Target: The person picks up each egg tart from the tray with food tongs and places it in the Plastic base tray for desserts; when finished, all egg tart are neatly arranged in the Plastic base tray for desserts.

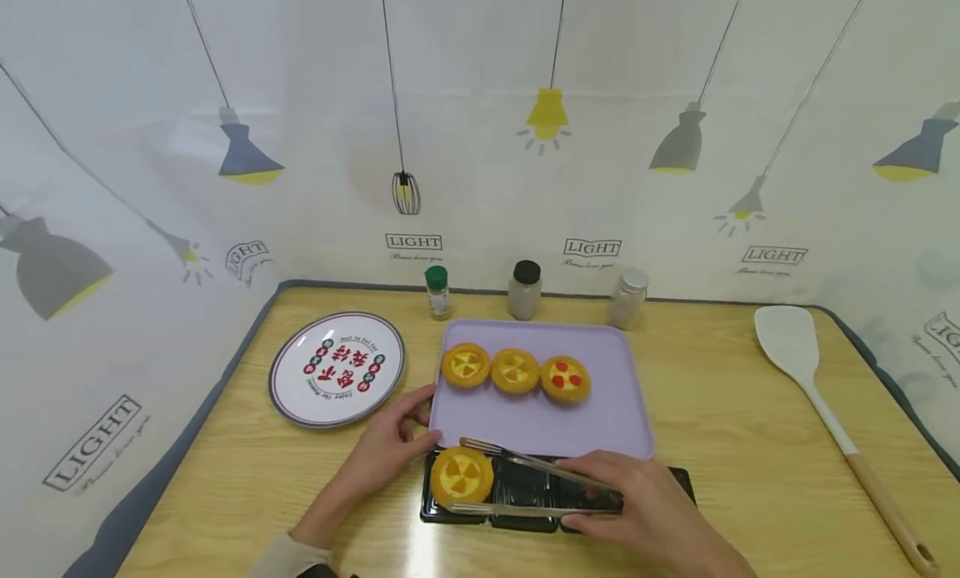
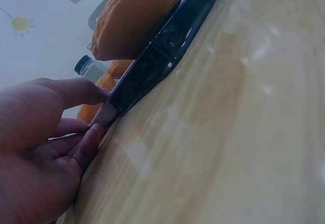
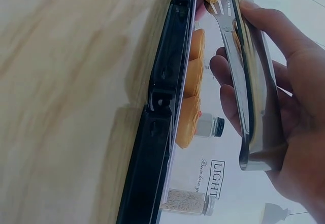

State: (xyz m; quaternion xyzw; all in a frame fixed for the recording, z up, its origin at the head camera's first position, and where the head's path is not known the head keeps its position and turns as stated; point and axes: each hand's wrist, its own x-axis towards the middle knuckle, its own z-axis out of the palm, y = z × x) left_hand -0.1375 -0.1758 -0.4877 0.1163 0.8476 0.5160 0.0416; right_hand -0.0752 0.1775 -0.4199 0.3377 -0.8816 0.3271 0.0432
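Observation:
My right hand grips metal tongs, whose two arms lie either side of an egg tart in the left compartment of a black tray. In the right wrist view the tongs show a fork-like tip, with the right hand curled round them. My left hand holds the left edge of the lilac tray, thumb near its front corner; the left wrist view shows this hand pinching the edge. Three tarts, one being the red-dotted tart, stand in a row on the lilac tray.
A round plate lies at the left. Behind the lilac tray stand a green-capped jar, a black-capped jar and a silver-capped jar. A white spatula with a wooden handle lies at the right. A printed cloth surrounds the table.

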